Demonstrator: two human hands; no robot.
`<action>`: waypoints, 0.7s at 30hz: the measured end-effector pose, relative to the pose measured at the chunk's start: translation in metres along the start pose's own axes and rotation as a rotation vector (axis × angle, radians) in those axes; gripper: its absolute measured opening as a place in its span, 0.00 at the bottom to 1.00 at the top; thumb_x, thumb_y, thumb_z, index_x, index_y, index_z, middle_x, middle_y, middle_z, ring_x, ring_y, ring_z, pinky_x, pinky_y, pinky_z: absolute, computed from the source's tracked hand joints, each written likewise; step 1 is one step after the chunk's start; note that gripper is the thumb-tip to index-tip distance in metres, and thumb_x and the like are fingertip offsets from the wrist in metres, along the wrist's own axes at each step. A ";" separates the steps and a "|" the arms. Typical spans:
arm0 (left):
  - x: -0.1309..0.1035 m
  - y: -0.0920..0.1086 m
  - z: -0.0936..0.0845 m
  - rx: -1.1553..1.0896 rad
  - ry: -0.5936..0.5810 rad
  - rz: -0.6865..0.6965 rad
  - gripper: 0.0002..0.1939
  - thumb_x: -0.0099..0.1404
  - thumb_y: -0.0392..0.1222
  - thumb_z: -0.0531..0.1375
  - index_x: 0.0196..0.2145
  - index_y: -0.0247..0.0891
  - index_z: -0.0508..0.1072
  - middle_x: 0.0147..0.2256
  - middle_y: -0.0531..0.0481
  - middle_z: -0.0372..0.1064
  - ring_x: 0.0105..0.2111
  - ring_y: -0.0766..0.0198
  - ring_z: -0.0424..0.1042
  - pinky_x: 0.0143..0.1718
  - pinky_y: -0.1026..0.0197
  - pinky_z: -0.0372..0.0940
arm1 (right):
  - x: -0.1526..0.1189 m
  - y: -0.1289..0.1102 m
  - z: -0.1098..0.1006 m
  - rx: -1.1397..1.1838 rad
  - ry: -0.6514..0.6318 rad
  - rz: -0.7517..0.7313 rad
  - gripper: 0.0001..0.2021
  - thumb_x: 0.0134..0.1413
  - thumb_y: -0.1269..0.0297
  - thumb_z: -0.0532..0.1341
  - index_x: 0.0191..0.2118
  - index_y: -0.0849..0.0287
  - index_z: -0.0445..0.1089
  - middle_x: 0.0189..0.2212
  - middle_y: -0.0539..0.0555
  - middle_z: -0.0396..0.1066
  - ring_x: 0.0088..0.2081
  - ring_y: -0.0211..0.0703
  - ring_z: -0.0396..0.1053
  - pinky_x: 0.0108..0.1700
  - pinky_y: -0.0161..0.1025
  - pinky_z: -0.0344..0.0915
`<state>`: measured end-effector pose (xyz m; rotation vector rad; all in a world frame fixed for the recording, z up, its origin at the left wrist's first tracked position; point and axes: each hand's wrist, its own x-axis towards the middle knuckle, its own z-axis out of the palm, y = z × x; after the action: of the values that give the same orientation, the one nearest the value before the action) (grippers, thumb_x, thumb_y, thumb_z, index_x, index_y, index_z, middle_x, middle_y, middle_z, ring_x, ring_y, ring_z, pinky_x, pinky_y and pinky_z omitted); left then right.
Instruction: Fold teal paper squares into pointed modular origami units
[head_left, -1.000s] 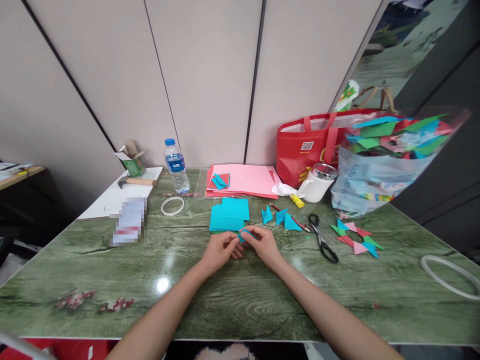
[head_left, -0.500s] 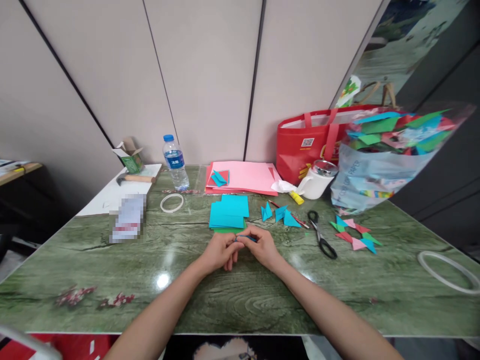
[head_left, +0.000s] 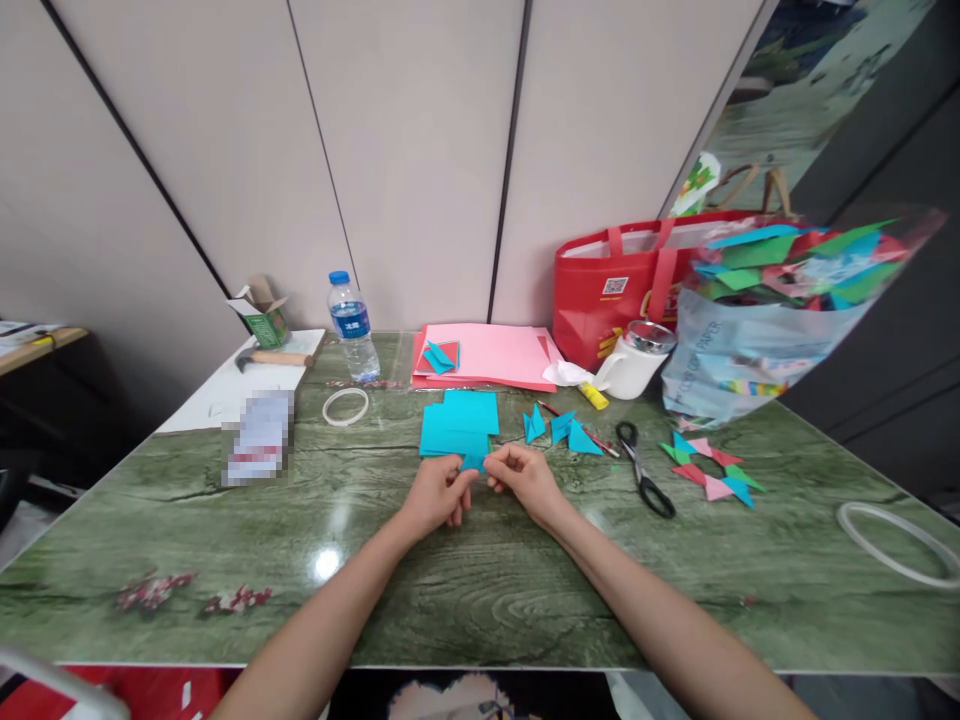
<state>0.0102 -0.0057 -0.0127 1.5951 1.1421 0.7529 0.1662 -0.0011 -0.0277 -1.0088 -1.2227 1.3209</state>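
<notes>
Between my hands, just above the table, is a small folded piece of blue paper (head_left: 473, 462). My left hand (head_left: 436, 492) pinches its left side between thumb and fingers. From the right, my right hand (head_left: 525, 480) closes thumb and forefinger on its other edge. Right behind them lies a stack of blue paper sheets (head_left: 454, 430), whose near edge the hands partly cover. Several folded blue paper pieces (head_left: 571, 432) rest to the right of the stack, beside a pencil. The exact folds in the held paper are too small to make out.
Black scissors (head_left: 645, 470) and a ring of coloured folded paper (head_left: 712, 468) lie to the right. Behind stand a white mug (head_left: 634, 365), a red bag (head_left: 600, 290) and a plastic bag of folded paper (head_left: 765, 340). A water bottle (head_left: 352, 330), tape roll (head_left: 346, 406) and hammer (head_left: 277, 357) are left.
The blue paper has turned so that its flat face shows between my hands. My right hand has shifted slightly, and its fingers are a little farther from my left hand.
</notes>
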 end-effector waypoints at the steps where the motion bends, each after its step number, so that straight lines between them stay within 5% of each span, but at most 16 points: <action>1: 0.000 -0.001 0.001 0.032 0.037 0.021 0.16 0.58 0.48 0.52 0.18 0.38 0.56 0.12 0.58 0.61 0.08 0.72 0.59 0.08 0.71 0.50 | -0.001 -0.001 0.001 -0.005 0.007 -0.007 0.11 0.37 0.58 0.65 0.23 0.61 0.70 0.15 0.47 0.68 0.17 0.32 0.63 0.20 0.31 0.62; 9: 0.003 -0.002 -0.004 0.044 0.094 0.028 0.16 0.59 0.47 0.51 0.18 0.38 0.55 0.12 0.59 0.58 0.08 0.72 0.57 0.09 0.70 0.49 | -0.001 0.001 0.002 0.089 0.062 0.099 0.12 0.36 0.58 0.66 0.26 0.61 0.70 0.18 0.49 0.71 0.20 0.35 0.68 0.23 0.32 0.65; 15: 0.007 -0.002 -0.013 0.257 0.225 0.216 0.19 0.58 0.45 0.52 0.14 0.37 0.55 0.12 0.59 0.53 0.14 0.73 0.55 0.19 0.68 0.52 | 0.001 0.004 -0.002 0.096 0.015 0.048 0.12 0.40 0.57 0.64 0.22 0.61 0.66 0.19 0.48 0.70 0.20 0.33 0.66 0.20 0.29 0.62; 21: 0.010 -0.002 -0.013 0.158 0.196 0.166 0.19 0.58 0.45 0.52 0.14 0.38 0.52 0.10 0.60 0.51 0.13 0.72 0.52 0.18 0.68 0.50 | 0.003 0.003 0.000 0.133 0.063 0.090 0.14 0.37 0.59 0.66 0.32 0.59 0.67 0.17 0.45 0.68 0.18 0.32 0.65 0.20 0.30 0.63</action>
<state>0.0021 0.0081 -0.0113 1.7949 1.2456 0.9651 0.1658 0.0017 -0.0303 -1.0118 -1.0381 1.4104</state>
